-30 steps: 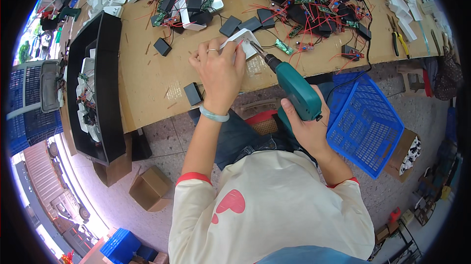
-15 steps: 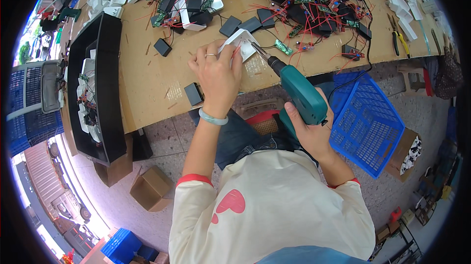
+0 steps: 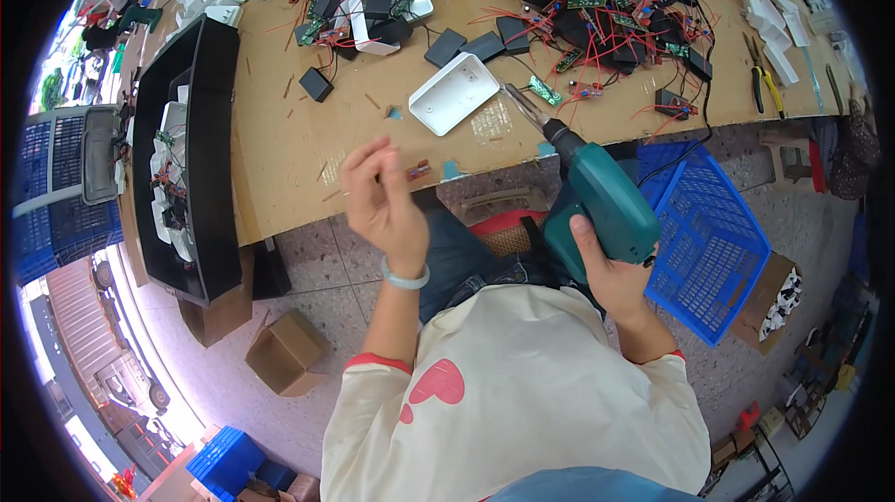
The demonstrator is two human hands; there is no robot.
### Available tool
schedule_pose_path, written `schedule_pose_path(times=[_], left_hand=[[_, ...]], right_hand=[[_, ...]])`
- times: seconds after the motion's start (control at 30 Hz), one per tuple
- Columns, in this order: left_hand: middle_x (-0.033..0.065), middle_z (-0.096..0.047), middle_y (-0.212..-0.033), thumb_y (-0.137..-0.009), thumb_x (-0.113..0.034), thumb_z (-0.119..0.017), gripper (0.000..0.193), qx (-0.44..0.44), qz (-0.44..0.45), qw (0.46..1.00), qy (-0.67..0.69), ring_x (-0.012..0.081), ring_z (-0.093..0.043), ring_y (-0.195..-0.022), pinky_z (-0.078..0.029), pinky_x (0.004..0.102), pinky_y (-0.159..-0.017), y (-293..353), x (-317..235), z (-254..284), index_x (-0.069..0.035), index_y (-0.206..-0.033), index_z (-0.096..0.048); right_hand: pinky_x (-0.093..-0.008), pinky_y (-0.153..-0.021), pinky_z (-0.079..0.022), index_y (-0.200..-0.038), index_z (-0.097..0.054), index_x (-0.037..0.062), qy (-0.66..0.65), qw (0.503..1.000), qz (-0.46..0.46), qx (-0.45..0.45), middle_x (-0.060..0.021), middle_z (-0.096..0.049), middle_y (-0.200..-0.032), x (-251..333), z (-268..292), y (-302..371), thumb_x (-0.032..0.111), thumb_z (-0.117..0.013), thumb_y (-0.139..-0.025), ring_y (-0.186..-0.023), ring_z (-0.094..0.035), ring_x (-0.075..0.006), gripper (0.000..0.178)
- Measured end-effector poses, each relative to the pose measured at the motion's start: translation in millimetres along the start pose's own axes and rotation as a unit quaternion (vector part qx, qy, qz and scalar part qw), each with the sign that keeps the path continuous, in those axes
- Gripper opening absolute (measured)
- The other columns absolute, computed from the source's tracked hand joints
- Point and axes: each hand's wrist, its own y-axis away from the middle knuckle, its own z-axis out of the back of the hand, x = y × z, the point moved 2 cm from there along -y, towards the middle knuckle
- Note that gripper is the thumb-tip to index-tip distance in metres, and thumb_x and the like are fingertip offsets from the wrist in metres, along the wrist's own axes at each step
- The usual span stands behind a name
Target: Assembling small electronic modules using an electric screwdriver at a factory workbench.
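Note:
My right hand [image 3: 620, 274] grips the handle of a teal corded power drill [image 3: 611, 204]. The drill's bit points up and left, its tip just off the right corner of a white plastic housing [image 3: 454, 94]. That housing lies open side up on the cardboard-covered bench. My left hand [image 3: 387, 208], with a pale bangle at the wrist, is raised over the bench's front edge. Its fingers are curled in together; anything between them is hidden. A small red circuit board [image 3: 418, 169] lies just right of these fingers. Beyond the drill tip is a green circuit board [image 3: 543, 90].
Black boxes, red wires and circuit boards [image 3: 597, 13] heap along the bench's back. A long black bin [image 3: 207, 166] with white parts stands left. Pliers with yellow-and-black handles [image 3: 770, 87] lie right. A blue crate [image 3: 709, 232] is below the bench, right. The drill's black cord [image 3: 706, 92] crosses the bench.
My left hand has let go of the white housing and drawn back toward me. The drill has moved slightly down and right, its bit away from the housing, which now lies flatter.

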Motion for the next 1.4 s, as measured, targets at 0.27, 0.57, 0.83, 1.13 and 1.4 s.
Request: schedule_pose_path(times=[0.27, 0.57, 0.83, 1.13, 1.4], left_hand=[[0.0073, -0.063, -0.088, -0.093, -0.001, -0.077, 0.014, 0.171, -0.031, 0.976, -0.13, 0.0122, -0.055, -0.07, -0.043, 0.0268, -0.061, -30.0, -23.0, -32.5, -0.008, -0.104, -0.08], [0.0105, -0.066, -0.125, -0.087, -0.011, -0.078, 0.011, 0.118, -0.197, 0.913, -0.336, 0.0345, -0.055, -0.117, -0.042, 0.0497, -0.099, -20.0, -0.2, -67.1, -0.009, -0.098, -0.079], [0.0088, -0.067, -0.128, -0.089, -0.013, -0.077, 0.012, 0.111, -0.168, 0.916, -0.347, 0.0357, -0.054, -0.129, -0.036, 0.0511, -0.107, -16.5, 17.5, -71.8, -0.007, -0.099, -0.077], [0.0076, -0.069, -0.123, -0.09, -0.015, -0.077, 0.011, 0.116, -0.162, 0.92, -0.338, 0.0323, -0.059, -0.12, -0.037, 0.0497, -0.105, -20.4, 20.3, -73.8, -0.009, -0.099, -0.077], [0.0066, -0.07, -0.12, -0.088, -0.015, -0.077, 0.01, 0.121, -0.155, 0.918, -0.344, 0.0306, -0.058, -0.113, -0.036, 0.0489, -0.101, -23.4, 17.8, -75.0, -0.011, -0.097, -0.077]], right_hand=[[-0.0303, -0.078, -0.051, -0.11, -0.069, -0.005, -0.027, 0.998, -0.06, 0.003, -0.0105, -0.064, -0.104, -1.7, 0.6, -3.7, 0.007, -0.08, -0.094, -0.091, -0.063, -0.0187, 0.023], [-0.0332, -0.08, -0.053, -0.107, -0.07, -0.0034, -0.015, 0.999, -0.039, 0.009, -0.0132, -0.068, -0.104, -8.5, -7.2, -9.9, 0.007, -0.082, -0.091, -0.09, -0.066, -0.0234, 0.022], [-0.0335, -0.079, -0.053, -0.106, -0.071, -0.003, -0.02, 1.0, 0.009, 0.016, -0.0131, -0.068, -0.101, -20.9, -23.2, -29.0, 0.006, -0.083, -0.09, -0.088, -0.066, -0.024, 0.022], [-0.033, -0.075, -0.051, -0.105, -0.072, -0.0034, -0.043, 0.999, 0.03, -0.002, -0.0112, -0.067, -0.095, -25.7, -35.8, -38.4, 0.007, -0.083, -0.09, -0.083, -0.064, -0.0226, 0.021], [-0.0336, -0.073, -0.051, -0.104, -0.072, -0.0036, -0.042, 0.999, 0.03, 0.003, -0.0119, -0.068, -0.094, -26.5, -36.1, -40.6, 0.007, -0.083, -0.09, -0.081, -0.064, -0.0235, 0.021]])
